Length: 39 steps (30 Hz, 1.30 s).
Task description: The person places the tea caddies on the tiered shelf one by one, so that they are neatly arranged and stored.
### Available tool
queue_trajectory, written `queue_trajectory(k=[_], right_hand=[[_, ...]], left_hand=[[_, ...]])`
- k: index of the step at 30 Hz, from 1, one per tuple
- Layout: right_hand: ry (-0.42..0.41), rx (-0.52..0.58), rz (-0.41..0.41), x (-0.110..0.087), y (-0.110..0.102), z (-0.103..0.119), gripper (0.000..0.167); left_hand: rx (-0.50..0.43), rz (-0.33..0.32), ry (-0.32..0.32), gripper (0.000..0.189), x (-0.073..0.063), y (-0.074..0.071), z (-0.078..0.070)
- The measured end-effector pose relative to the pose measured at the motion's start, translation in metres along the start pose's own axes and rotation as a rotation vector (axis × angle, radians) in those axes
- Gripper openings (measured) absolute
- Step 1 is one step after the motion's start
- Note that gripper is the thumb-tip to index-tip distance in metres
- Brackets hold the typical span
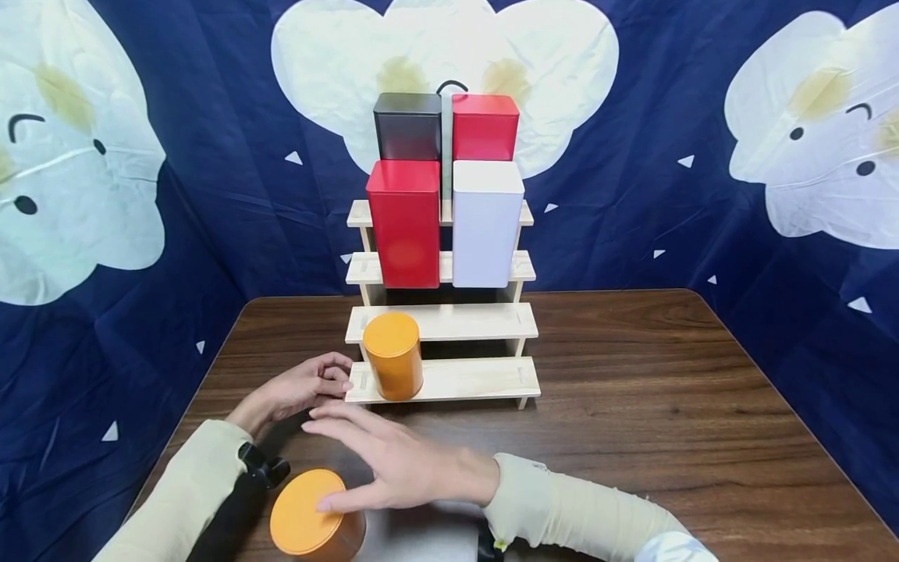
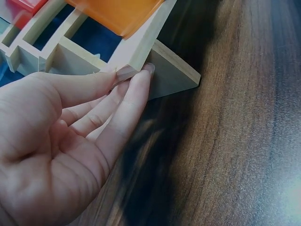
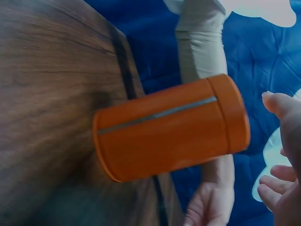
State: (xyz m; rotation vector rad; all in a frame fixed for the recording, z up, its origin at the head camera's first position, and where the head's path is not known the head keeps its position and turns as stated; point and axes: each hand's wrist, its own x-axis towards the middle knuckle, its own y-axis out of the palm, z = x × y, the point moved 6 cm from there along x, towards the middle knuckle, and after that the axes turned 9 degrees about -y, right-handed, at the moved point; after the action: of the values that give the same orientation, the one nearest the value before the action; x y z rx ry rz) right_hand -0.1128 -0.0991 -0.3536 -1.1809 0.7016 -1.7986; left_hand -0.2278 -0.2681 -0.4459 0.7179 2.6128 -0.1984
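Observation:
My left hand [image 1: 298, 389] pinches the left end of the lowest board of a stepped wooden display rack [image 1: 477, 380]; the left wrist view shows thumb and fingertips [image 2: 143, 73] at the board's corner. On that board, near the left end, stands an orange cylindrical tin [image 1: 396, 363]. A second orange tin [image 1: 298, 511] stands upright on the table at the front. Over it, my right hand [image 1: 414, 464] is spread, its thumb overlapping the lid in the head view. From the right wrist, this tin [image 3: 160, 134] appears apart from the fingers, with a pale seam down its side.
Higher on the rack stand tall rectangular tins: red [image 1: 403, 226] and white [image 1: 487, 226] in front, black [image 1: 409, 129] and red [image 1: 486, 129] behind. Dark blue cloth [image 1: 632, 140] with cloud faces encloses the brown wooden table [image 1: 667, 406]. A grey-white patch lies beneath the right forearm.

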Motion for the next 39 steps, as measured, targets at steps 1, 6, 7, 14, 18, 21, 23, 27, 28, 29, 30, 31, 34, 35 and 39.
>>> queue_trajectory(k=[1, 6, 7, 14, 18, 21, 23, 27, 28, 29, 30, 31, 34, 35, 39], right_hand=[[0.004, 0.011, 0.030, -0.001, 0.004, 0.000, 0.079], [-0.012, 0.070, 0.150, -0.006, 0.022, 0.004, 0.080], [-0.015, 0.080, 0.167, -0.007, 0.025, 0.005, 0.080], [-0.043, 0.095, 0.216, -0.011, 0.040, 0.007, 0.081], [-0.040, 0.119, 0.210, -0.012, 0.041, 0.007, 0.081], [-0.030, 0.119, 0.204, -0.012, 0.041, 0.006, 0.080], [-0.022, 0.125, 0.195, -0.012, 0.041, 0.006, 0.080], [-0.016, 0.121, 0.169, -0.014, 0.040, 0.006, 0.079], [-0.017, 0.118, 0.159, -0.014, 0.039, 0.007, 0.080], [-0.021, 0.111, 0.148, -0.015, 0.038, 0.007, 0.080], [-0.026, 0.100, 0.133, -0.015, 0.036, 0.007, 0.080], [-0.029, 0.084, 0.118, -0.015, 0.033, 0.008, 0.081], [-0.038, 0.028, 0.068, -0.016, 0.024, 0.008, 0.082], [-0.035, 0.011, 0.052, -0.016, 0.021, 0.008, 0.082], [-0.031, -0.018, -0.010, -0.019, 0.008, 0.005, 0.082]], left_hand=[[-0.007, -0.004, -0.007, 0.042, 0.000, 0.000, 0.000], [-0.040, -0.008, -0.025, 0.042, 0.001, -0.001, 0.000], [-0.041, -0.009, -0.025, 0.042, 0.001, -0.001, 0.000], [-0.035, -0.007, -0.018, 0.039, 0.003, -0.001, 0.001], [-0.041, -0.008, -0.018, 0.040, 0.002, -0.001, 0.001], [-0.046, -0.008, -0.019, 0.042, 0.002, 0.000, 0.000], [-0.048, -0.008, -0.020, 0.043, 0.001, 0.000, 0.000], [-0.049, -0.007, -0.020, 0.044, 0.001, 0.000, 0.000], [-0.049, -0.006, -0.020, 0.043, 0.002, 0.000, 0.000], [-0.049, -0.006, -0.021, 0.043, 0.002, 0.000, 0.001], [-0.049, -0.005, -0.021, 0.043, 0.002, 0.000, 0.001], [-0.048, -0.004, -0.021, 0.043, 0.002, 0.000, 0.001], [-0.047, -0.003, -0.019, 0.042, 0.003, -0.001, 0.001], [-0.046, -0.002, -0.020, 0.042, 0.003, -0.001, 0.001], [-0.044, -0.001, -0.021, 0.043, 0.003, -0.001, 0.001]])
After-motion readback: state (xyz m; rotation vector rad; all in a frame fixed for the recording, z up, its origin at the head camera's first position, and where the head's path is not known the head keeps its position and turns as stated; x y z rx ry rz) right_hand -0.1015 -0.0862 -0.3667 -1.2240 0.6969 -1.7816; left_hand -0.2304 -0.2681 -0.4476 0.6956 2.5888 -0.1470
